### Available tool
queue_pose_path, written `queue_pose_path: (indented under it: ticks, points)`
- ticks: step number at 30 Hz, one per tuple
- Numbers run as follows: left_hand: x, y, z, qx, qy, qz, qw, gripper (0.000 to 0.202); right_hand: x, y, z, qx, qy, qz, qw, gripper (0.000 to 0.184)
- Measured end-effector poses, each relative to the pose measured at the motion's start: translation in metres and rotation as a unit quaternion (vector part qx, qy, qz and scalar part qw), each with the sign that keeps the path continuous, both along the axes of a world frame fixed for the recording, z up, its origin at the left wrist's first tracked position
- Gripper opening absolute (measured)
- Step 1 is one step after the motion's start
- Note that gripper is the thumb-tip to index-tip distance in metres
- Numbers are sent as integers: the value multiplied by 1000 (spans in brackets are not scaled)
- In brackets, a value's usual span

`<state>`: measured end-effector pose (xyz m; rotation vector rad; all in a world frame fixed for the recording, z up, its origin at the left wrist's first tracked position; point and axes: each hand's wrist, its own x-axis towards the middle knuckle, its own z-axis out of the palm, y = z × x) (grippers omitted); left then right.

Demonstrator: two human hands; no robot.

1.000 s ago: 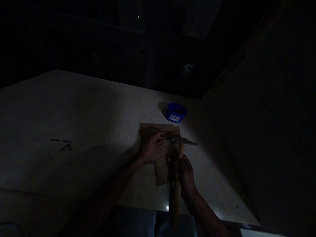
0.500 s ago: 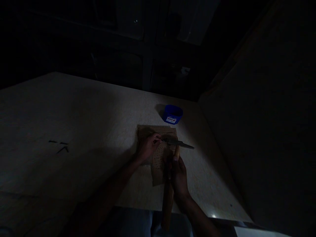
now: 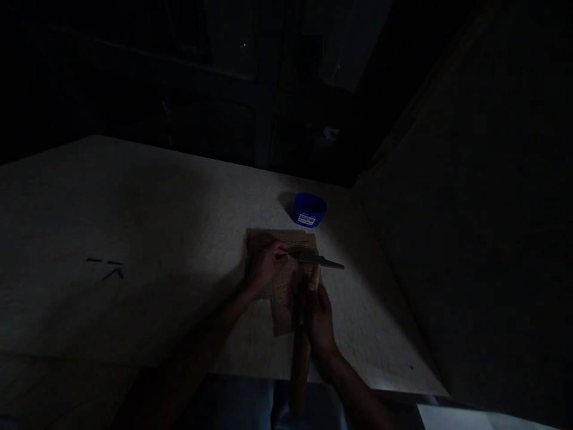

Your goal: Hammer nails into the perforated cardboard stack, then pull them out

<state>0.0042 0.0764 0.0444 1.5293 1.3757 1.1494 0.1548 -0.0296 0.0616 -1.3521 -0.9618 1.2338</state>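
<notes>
My right hand (image 3: 320, 316) is wrapped around the wooden handle (image 3: 301, 364) of a hammer, which points up and away from me. Across the handle's top lies the hammer's long metal head (image 3: 329, 262), tapering to a point on the right. My left hand (image 3: 267, 266) is closed in a pinch at the left end of the head; what its fingertips hold is too dark to make out. Beneath both hands is a brown piece of cardboard (image 3: 282, 319) pierced with many small holes and slits, partly hidden by the hands and the hammer.
A blue plastic tub (image 3: 308, 210) with a white label stands just behind the cardboard. Several thin dark strips (image 3: 113, 273) lie on the pale table (image 3: 179, 197) at left. A dark wall or panel (image 3: 470, 239) rises along the right side. The room is very dim.
The whole view has shifted slightly, carrying everything a little to the left. Both hands keep their hold, and the hammer stays in nearly the same place over the cardboard.
</notes>
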Motion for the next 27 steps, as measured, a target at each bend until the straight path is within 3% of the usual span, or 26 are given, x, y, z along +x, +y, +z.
queue_pose_path:
  ticks: [8,15,27]
  points:
    - [1,0,-5,39,-25,-78,996,38,1,0,1,32,23,-12,999,48]
    - [4,4,-6,31,-35,-91,995,44,0,0,1,20,30,-14,999,46]
    - [7,7,-10,11,-57,-88,994,32,0,0,-4,17,44,-19,999,44]
